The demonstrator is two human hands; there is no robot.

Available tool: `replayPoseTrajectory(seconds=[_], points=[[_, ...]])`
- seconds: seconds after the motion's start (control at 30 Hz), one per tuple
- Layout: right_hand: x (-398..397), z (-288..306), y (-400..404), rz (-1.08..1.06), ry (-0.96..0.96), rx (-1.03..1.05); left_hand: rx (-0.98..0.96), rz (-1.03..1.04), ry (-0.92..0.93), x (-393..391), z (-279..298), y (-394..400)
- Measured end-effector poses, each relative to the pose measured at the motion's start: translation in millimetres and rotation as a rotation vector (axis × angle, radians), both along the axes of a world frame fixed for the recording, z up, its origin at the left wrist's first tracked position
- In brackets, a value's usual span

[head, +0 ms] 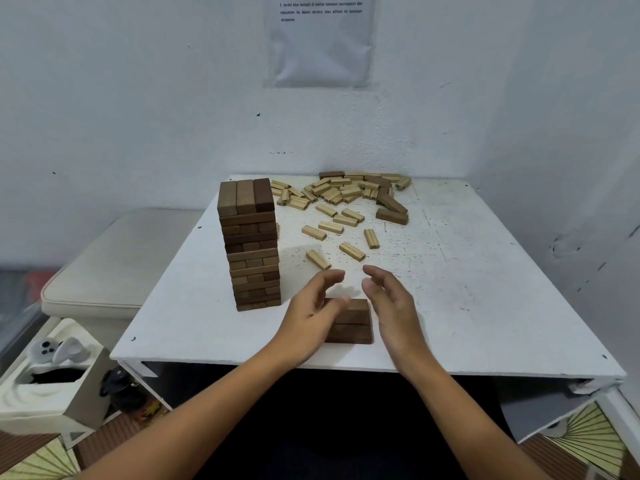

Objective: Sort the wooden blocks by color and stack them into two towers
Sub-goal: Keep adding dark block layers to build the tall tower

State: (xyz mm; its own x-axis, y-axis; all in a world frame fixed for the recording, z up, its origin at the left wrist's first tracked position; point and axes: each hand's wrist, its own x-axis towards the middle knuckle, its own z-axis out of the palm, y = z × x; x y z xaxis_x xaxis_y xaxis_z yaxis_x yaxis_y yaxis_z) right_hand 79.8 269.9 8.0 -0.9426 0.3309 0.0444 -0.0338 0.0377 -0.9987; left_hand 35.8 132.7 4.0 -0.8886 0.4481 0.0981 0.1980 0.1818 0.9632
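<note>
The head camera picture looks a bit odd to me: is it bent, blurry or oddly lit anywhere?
In the head view the wide lens bows the white table edges and wall lines; light is soft, with a faint shadow right of the dark tower; the left hand looks slightly motion-blurred at its fingers; the wall sheet print is too soft to read.

A white table [485, 306] with a speckled, scuffed top fills the middle. At twelve o'clock a printed sheet [320, 39] in a clear sleeve is stuck to the white wall [138, 98]. At nine o'clock a cream cushion [114, 258] lies beside the table. At eight o'clock an open white box [52, 400] holds a white controller [59, 349]. Patterned flooring [585, 441] shows at four o'clock.
</note>
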Motion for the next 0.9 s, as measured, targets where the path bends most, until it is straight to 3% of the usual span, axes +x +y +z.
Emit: replayPoseTrajectory(seconds=[0.13, 0.2, 0.43, 0.9], points=[[4.6, 6.5, 24.5, 0.097, -0.062, 0.232, -0.342, -0.102, 0.299, -6.2, -2.1, -22.7], [7.3, 6.7, 36.7, 0.174, -0.101, 0.371, -0.445, -0.138, 0.363, -9.5, -3.8, -31.1], [12.7, 10.8, 50.5, 0.449, -0.208, 0.775, -0.523, -0.211, 0.434, -20.7, -6.4, -46.5], [11.1, 7.9, 50.2, 0.413, -0.168, 0.761, -0.508, -0.252, 0.417, -27.0, -4.7, -42.5]])
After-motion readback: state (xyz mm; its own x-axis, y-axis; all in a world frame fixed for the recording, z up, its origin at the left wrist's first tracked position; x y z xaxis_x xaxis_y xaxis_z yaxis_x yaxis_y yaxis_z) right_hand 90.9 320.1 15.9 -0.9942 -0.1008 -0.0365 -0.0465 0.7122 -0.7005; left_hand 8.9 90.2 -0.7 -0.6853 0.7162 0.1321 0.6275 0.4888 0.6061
